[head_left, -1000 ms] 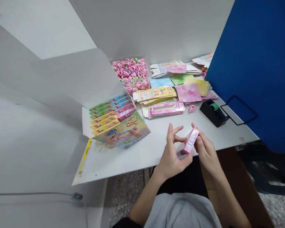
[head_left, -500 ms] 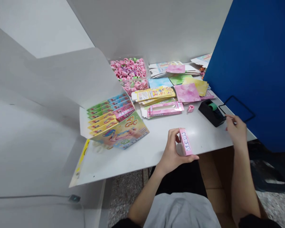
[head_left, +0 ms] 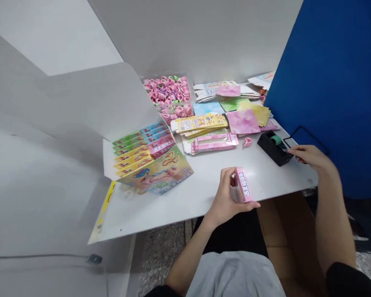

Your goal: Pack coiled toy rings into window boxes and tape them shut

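Note:
A small pink box (head_left: 243,185) is gripped upright by my left hand (head_left: 225,202), above the front edge of the white table. My right hand (head_left: 309,156) pinches at the cutting end of a black tape dispenser (head_left: 275,152) holding a green roll; any tape between its fingertips is too small to make out. One pink coiled ring (head_left: 247,142) lies left of the dispenser. Flattened pink packaging (head_left: 214,142) and a stack of yellow packaging (head_left: 200,122) lie farther left.
An open display box (head_left: 160,171) at the left holds rows of green, blue, yellow and pink boxes. Behind it, a clear bin (head_left: 173,93) is full of coiled rings. Colored cards (head_left: 243,121) lie at the back. A blue panel (head_left: 334,95) borders the right side.
My right hand has turned and shifted slightly left and up, its forearm swinging out to the right. My left hand still holds the pink box in nearly the same place.

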A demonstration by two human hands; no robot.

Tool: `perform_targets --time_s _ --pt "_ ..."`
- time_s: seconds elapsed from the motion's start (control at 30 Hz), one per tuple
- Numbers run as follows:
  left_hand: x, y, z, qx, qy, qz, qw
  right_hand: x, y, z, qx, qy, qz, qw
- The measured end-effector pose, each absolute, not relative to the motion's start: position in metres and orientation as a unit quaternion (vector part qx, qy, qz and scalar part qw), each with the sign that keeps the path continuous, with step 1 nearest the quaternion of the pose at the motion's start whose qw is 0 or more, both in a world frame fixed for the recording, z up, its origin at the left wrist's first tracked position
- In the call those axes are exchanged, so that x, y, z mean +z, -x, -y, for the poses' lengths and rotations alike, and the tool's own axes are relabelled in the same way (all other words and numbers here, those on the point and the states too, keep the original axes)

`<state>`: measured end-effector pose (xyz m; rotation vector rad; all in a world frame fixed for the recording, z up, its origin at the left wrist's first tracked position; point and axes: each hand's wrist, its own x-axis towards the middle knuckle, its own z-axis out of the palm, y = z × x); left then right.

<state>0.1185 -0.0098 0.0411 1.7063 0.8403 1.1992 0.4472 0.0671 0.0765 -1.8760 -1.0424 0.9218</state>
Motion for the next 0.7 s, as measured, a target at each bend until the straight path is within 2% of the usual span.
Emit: perform_targets --time_s 0.37,0.7 --pt "0.043 -0.116 0.011 0.487 -0.681 -0.329 0.438 0.066 -0.434 -0.055 0.376 0.697 0.331 0.513" --pt "0.041 -0.12 0.01 0.491 -0.679 -0.316 0.445 0.062 -0.432 -0.05 0.37 0.701 0.307 0.526"
